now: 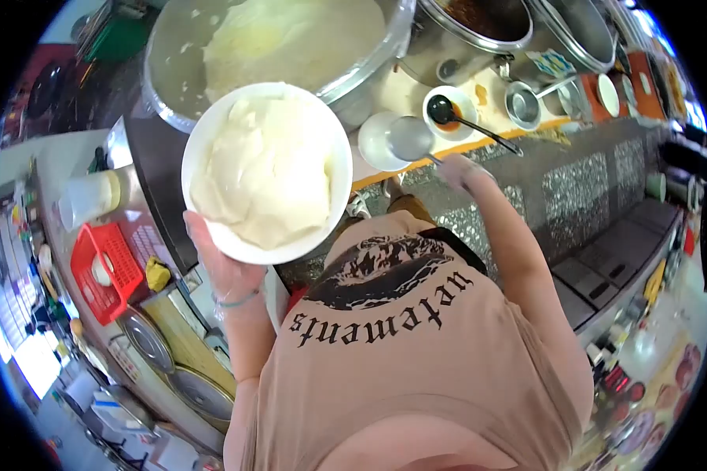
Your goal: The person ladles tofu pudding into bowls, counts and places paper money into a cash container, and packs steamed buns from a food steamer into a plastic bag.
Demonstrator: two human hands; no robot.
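My left hand (226, 267), in a clear plastic glove, is wrapped round the lower left side of a white bowl (190, 169). Soft white tofu pudding (271, 169) is heaped in the bowl. My right hand (463, 173) closes on the handle of a flat metal scoop (410, 139). The scoop's round head lies over a white bowl (375, 143) at the counter edge, hiding much of it. Just right of it a black ladle (441, 110) rests in another white bowl (461, 98) with brown liquid. Behind my left hand's bowl stands a large metal pot (161, 67) of the same white curd.
More metal pots (479, 31) stand along the counter (404, 90). A small saucepan (522, 106) sits farther right. At left are a red plastic basket (94, 302), a plastic jug (86, 196) and round metal lids (148, 337). Grey floor (577, 192) lies to my right.
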